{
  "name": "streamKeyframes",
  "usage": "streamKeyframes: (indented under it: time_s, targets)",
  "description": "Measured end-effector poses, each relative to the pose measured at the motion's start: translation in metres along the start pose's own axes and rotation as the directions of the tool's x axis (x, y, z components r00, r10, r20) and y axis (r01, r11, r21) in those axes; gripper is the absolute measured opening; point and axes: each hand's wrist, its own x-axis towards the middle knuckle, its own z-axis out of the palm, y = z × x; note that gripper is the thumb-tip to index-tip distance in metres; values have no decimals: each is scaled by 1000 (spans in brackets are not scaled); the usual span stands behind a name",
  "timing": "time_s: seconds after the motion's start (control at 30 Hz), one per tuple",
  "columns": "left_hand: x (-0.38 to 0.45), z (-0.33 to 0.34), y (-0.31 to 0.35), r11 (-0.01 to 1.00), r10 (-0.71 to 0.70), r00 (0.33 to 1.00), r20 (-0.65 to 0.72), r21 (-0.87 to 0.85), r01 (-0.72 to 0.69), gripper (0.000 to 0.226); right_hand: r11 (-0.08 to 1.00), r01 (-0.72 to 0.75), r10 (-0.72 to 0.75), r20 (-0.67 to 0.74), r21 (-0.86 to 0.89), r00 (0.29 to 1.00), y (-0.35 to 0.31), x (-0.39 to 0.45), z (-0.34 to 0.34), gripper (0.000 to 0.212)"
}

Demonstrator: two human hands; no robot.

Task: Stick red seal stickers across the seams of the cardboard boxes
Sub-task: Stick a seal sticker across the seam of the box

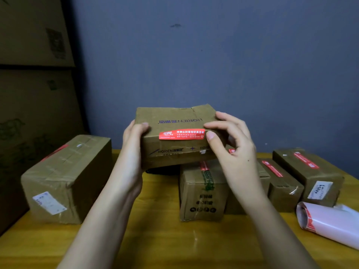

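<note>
**Hands Positioned on a Sealed HORIEN Box**

Both hands hold one flat cardboard box (175, 121) raised above the yellow wooden table (155, 239). Left hand (134, 140) grips the box's left end: the thumb lies curled over the top face near the corner, and the remaining fingers pass out of sight behind and under the box. Right hand (231, 140) is at the box's right end, fingers curled; the index fingertip and the thumb tip press at the right end of the red seal sticker (182, 134), while the other fingers curve round the far right corner.

The sticker is a red strip with white print. It lies lengthwise along the near top edge of the box, folded over that edge, so that it covers part of the top face and part of the front face. "HORIEN" is printed on both faces, reading upside down on the top.

Other items on the table:

- A large taped carton (66, 177) at left, carrying a white label and a red sticker along its top.
- A small upright box (202, 193) directly below the held box, red sticker on its top edge.
- Two longer boxes (281, 183) (308, 171) at right, each with a red sticker on top.
- A rolled white backing sheet (330, 222) at the right edge, red stickers visible at its near end.

Large cartons (35, 74) are stacked at far left against the blue-grey wall.
</note>
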Motion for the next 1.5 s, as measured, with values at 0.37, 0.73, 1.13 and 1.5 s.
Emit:
streamKeyframes:
  time_s: [0.37,0.73,1.13,1.5]
  targets:
    - [-3,5,-5,999,28,999,-16,16,-27,72,959,116,-144,-93,-259,985,12,1,1,5]
    - [-4,10,-5,991,111,994,-14,77,-109,85,896,179,-281,-205,-407,938,18,-1,9,10]
    - [-14,18,-2,990,140,985,-102,32,-137,59,874,200,-304,-179,-442,936,16,-1,8,10]
    - [-17,20,-3,987,162,979,-123,41,-159,58,880,181,-265,-137,-440,954,17,-1,8,11]
